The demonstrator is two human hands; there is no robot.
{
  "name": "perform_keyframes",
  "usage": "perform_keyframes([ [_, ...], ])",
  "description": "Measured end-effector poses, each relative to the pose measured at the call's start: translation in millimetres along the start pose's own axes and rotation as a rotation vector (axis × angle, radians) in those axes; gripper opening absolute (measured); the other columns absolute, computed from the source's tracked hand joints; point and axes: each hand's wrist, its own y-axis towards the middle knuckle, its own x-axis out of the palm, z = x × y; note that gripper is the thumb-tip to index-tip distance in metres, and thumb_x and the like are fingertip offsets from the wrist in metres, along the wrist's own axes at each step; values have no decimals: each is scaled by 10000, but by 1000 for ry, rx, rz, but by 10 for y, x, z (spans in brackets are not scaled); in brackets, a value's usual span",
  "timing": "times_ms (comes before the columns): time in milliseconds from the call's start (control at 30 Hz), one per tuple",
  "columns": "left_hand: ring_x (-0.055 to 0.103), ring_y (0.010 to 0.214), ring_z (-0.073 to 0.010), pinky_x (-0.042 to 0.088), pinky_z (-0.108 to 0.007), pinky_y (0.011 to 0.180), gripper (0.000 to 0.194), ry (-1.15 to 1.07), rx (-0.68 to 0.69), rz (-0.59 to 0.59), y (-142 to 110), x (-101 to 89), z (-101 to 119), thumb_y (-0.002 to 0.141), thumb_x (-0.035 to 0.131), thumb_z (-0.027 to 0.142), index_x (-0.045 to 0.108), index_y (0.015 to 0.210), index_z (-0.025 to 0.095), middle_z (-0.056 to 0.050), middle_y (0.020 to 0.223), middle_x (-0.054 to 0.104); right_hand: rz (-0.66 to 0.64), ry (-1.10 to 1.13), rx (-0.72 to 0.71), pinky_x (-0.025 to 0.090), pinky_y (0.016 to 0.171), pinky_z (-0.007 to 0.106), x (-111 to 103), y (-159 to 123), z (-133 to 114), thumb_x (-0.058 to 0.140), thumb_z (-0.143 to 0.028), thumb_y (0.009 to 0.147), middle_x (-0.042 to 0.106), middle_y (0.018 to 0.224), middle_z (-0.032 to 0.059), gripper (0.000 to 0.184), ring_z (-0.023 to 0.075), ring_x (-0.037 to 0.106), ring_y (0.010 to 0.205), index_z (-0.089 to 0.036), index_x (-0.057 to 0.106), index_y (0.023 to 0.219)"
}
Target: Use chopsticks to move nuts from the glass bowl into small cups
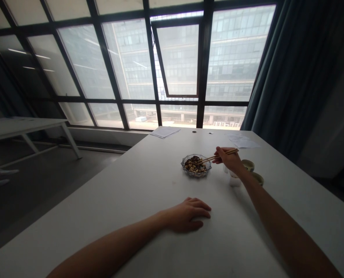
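Observation:
My right hand (229, 159) is closed around a pair of wooden chopsticks (215, 156), whose tips reach into a glass dish (196, 166) filled with mixed nuts or beans. My left hand (189, 215) lies palm down on the white table (137, 193), fingers stretched out and holding nothing, nearer to me than the dish. Just right of my right hand stand two small pale cups (248, 165), and a white cup (234, 180) sits partly hidden under my wrist.
Sheets of paper (164, 132) lie at the table's far edge, with more papers (244, 142) at the far right. A large window wall is behind, dark curtains hang on the right, and another white table (24, 125) stands to the left.

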Motion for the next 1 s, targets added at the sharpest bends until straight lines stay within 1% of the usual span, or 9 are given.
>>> perform_keyframes([
  [100, 533, 1341, -293, 342, -458, 1166, 389, 0, -9, -5, 4, -5, 9, 956, 623, 300, 624, 1345, 302, -74, 1446, 602, -41, -21, 31, 632, 543, 297, 24, -23, -7, 792, -716, 700, 741, 646, 125, 591, 263, 760, 600, -130, 724, 712],
  [233, 533, 1343, -293, 336, -457, 1165, 390, 0, -9, -8, 8, -5, 13, 954, 621, 295, 624, 1344, 299, -76, 1448, 600, -33, -97, -18, 615, 532, 293, 53, -19, 104, 838, -667, 672, 722, 591, 118, 547, 250, 741, 562, -139, 700, 644],
  [333, 534, 1344, -288, 335, -445, 1169, 395, -2, 2, -3, 7, -2, 7, 953, 623, 294, 619, 1347, 302, -73, 1445, 602, -20, -151, -38, 586, 492, 292, 56, 0, 208, 783, -705, 714, 694, 544, 103, 574, 247, 722, 523, -149, 679, 618],
  [467, 536, 1342, -281, 336, -432, 1171, 385, 1, 6, 4, 7, -3, 4, 955, 623, 300, 621, 1340, 305, -67, 1440, 604, -56, -269, -86, 519, 441, 270, 85, -14, 303, 657, -724, 827, 666, 512, 85, 609, 211, 671, 466, -154, 675, 615],
  [600, 537, 1338, -287, 340, -443, 1166, 388, -4, 1, -6, 7, -8, 9, 952, 623, 296, 625, 1341, 303, -69, 1443, 604, -77, -347, -186, 430, 409, 239, 174, -57, 365, 609, -669, 886, 609, 464, 42, 585, 168, 607, 429, -178, 623, 569],
  [700, 537, 1337, -283, 336, -443, 1168, 392, -4, 0, 5, 6, -5, 10, 947, 625, 290, 626, 1338, 302, -67, 1443, 603, -75, -367, -201, 403, 400, 232, 220, -55, 416, 623, -592, 896, 574, 445, 13, 529, 153, 579, 415, -195, 581, 549],
  [800, 536, 1340, -287, 339, -450, 1164, 393, -6, -4, 4, 2, -1, 7, 947, 623, 293, 625, 1340, 306, -67, 1444, 603, -64, -294, -135, 460, 405, 245, 191, -7, 462, 634, -581, 884, 630, 505, 27, 490, 181, 639, 454, -198, 611, 578],
  [900, 535, 1341, -293, 344, -455, 1162, 395, -8, -5, 0, -1, -5, 7, 947, 622, 299, 625, 1342, 310, -68, 1444, 604, -83, -167, -40, 589, 509, 291, 107, 51, 485, 695, -618, 828, 714, 613, 62, 469, 234, 731, 571, -186, 683, 647],
  [1000, 534, 1341, -292, 340, -454, 1167, 397, -12, -2, 2, -2, -15, 13, 946, 622, 296, 625, 1343, 307, -71, 1439, 607, -109, -136, 5, 633, 574, 320, 41, 75, 489, 757, -642, 770, 748, 658, 93, 482, 257, 756, 618, -166, 730, 699],
])
